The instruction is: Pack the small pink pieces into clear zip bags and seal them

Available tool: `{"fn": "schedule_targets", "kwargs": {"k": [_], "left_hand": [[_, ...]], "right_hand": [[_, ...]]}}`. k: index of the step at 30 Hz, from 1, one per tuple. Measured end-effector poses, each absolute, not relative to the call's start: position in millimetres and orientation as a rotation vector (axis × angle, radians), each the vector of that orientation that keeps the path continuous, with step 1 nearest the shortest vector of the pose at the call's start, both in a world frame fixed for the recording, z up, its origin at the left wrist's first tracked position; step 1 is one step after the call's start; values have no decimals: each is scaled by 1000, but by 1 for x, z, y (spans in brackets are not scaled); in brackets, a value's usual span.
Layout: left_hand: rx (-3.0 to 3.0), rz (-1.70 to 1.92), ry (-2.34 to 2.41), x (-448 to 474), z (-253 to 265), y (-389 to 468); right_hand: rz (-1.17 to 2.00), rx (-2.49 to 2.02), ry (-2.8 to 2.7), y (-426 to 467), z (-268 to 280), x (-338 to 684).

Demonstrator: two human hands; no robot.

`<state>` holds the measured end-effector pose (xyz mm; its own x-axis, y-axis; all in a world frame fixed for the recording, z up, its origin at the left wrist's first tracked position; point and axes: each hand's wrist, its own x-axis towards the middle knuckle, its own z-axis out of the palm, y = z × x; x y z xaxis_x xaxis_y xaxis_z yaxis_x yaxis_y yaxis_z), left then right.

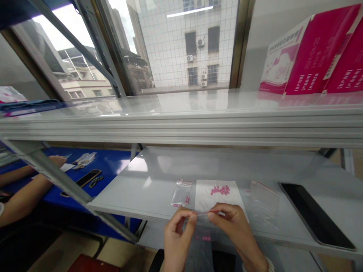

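1. Left hand (179, 232) and right hand (234, 226) each pinch the bag (202, 227) by its mouth (202, 213), at the paper's (204, 194) near edge; grip evenly.
2. Let it hang straight (beads (207, 238) lie low inside).
3. Press along the mouth gently.

I take this for a shared workroom: a grey bench (121, 189) under a long shelf (181, 128) mid-frame, printed cartons (314, 56) upper right. Lower left, I see a co-worker's arm (31, 198) by a blue table (109, 177).
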<state>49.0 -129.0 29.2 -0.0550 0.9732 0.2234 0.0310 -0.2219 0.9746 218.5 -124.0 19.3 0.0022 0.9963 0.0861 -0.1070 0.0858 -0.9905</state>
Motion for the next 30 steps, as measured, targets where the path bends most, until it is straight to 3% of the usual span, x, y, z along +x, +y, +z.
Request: {"fn": "schedule_targets", "kwargs": {"k": [14,22,30], "left_hand": [[1305,1373,1161,48,27,-121],[1312,1383,1311,21,47,-68],[1566,1388,1627,7,32,-5]], "right_hand": [[1115,-1020,-1175,-124,35,204],[1096,-978,-1191,-57,36,164],[680,-1156,-1064,-75,32,209]]}}
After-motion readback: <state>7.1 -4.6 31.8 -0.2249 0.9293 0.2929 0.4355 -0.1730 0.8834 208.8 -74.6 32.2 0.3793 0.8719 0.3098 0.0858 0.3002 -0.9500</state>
